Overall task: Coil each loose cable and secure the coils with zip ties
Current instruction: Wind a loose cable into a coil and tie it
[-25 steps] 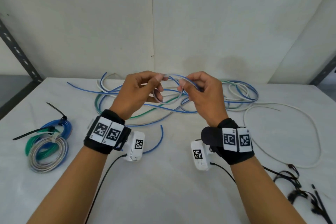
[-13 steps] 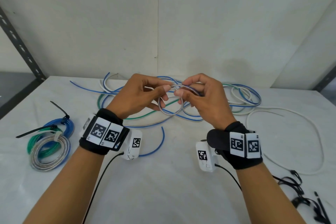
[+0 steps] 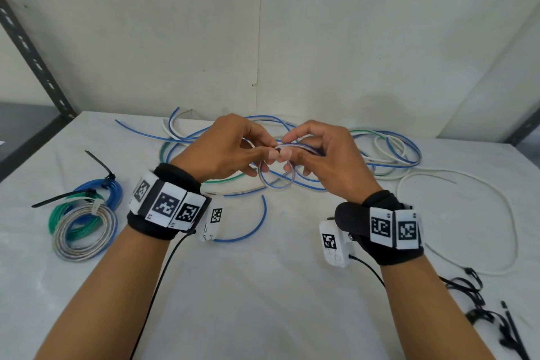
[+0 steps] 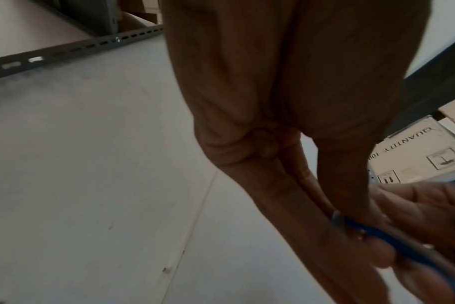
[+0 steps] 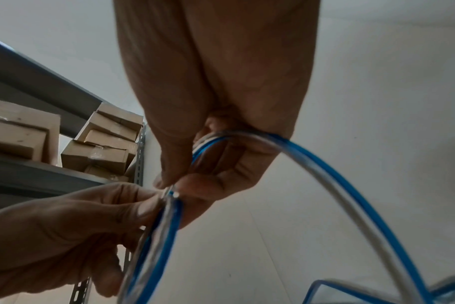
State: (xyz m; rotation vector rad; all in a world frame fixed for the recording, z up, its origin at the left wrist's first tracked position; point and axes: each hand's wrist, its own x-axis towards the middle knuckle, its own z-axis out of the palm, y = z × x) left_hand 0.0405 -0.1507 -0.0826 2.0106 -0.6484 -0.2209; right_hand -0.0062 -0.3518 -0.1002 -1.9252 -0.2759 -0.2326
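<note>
Blue-and-clear cable loop (image 3: 276, 181) is springing against both my pinching hands (image 3: 230, 149) (image 3: 327, 161); a slackened pinch risks uncoiling.

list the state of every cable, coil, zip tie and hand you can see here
blue and clear cable: small loop begun, held above the table, not tied
left hand: pinches the loop
right hand: pinches the loop
loose cables: tangled, uncoiled on the table
white cable: loose, uncoiled
finished coils: wound, zip-tied, stacked overlapping
spare zip ties: unused, lying in a heap
</note>
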